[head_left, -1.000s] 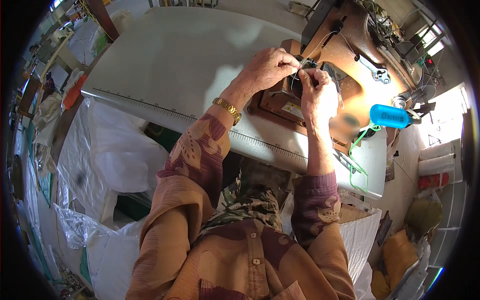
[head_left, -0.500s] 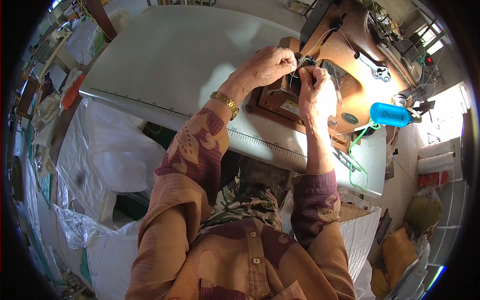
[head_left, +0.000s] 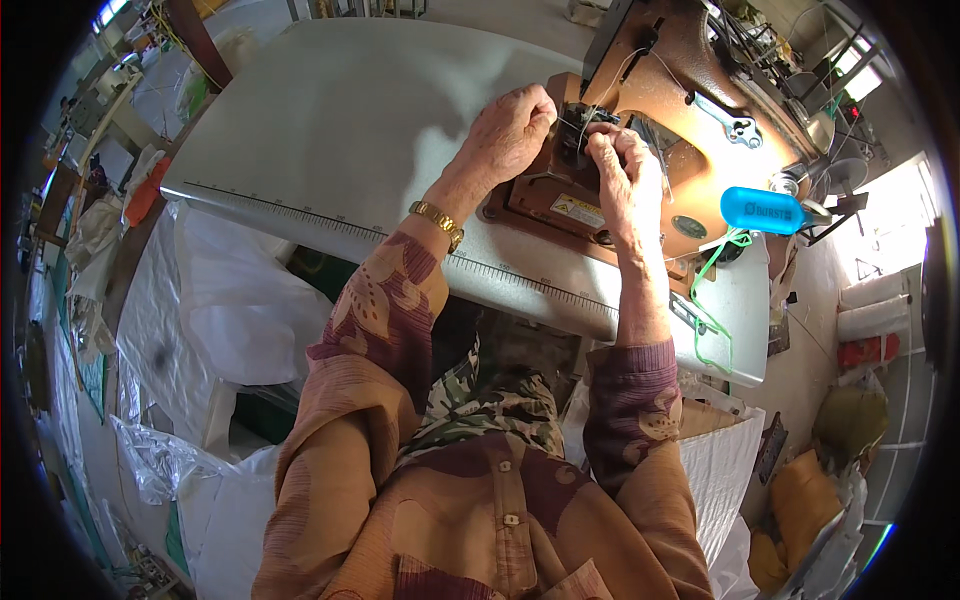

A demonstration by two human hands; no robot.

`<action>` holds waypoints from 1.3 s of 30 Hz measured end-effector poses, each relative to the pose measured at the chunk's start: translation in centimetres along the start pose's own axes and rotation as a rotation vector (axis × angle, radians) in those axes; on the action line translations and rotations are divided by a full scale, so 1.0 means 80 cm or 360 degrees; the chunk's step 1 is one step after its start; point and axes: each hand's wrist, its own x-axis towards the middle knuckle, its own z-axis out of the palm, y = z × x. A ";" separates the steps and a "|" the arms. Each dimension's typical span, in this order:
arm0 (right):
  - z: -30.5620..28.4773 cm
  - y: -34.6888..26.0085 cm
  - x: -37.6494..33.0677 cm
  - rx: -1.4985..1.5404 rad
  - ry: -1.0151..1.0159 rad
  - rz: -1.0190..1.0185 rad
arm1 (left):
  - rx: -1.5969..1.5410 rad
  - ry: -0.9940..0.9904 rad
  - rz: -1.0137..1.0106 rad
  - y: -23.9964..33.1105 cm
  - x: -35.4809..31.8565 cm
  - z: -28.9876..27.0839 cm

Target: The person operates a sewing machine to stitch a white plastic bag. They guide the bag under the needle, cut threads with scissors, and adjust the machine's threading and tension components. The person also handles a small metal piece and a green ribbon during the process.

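Note:
A brown sewing machine (head_left: 700, 110) stands on a pale grey table (head_left: 330, 130). Both my hands meet at its needle area (head_left: 578, 125). My left hand (head_left: 512, 128), with a gold watch at the wrist, has its fingers pinched together just left of the needle on a thin pale thread. My right hand (head_left: 628, 170) rests on the machine bed with its fingertips pinched at the same spot. The thread itself is too fine to follow between the fingers.
A blue cylindrical object (head_left: 762, 210) lies right of the machine with a green cord (head_left: 712, 300) below it. A ruler strip runs along the table's front edge (head_left: 400, 245). White plastic bags (head_left: 230, 320) pile under the table at left. Cluttered shelves stand at right.
Both hands stay at the needle. My left fingers have closed a little tighter toward it.

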 end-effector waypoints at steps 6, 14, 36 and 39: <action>-0.002 0.005 0.003 0.0250 0.0014 0.0119 | 0.0288 0.0099 -0.0169 0.000 -0.009 -0.019; 0.007 0.027 0.011 0.0271 0.0109 0.0063 | 0.0614 0.0171 -0.0305 -0.024 -0.038 -0.061; 0.020 0.025 0.008 -0.0459 0.0456 -0.0188 | 0.0771 0.0034 -0.0555 0.018 -0.153 -0.119; 0.030 0.015 0.009 -0.0435 0.0502 -0.0234 | 0.0609 0.0117 -0.0386 0.055 -0.170 -0.115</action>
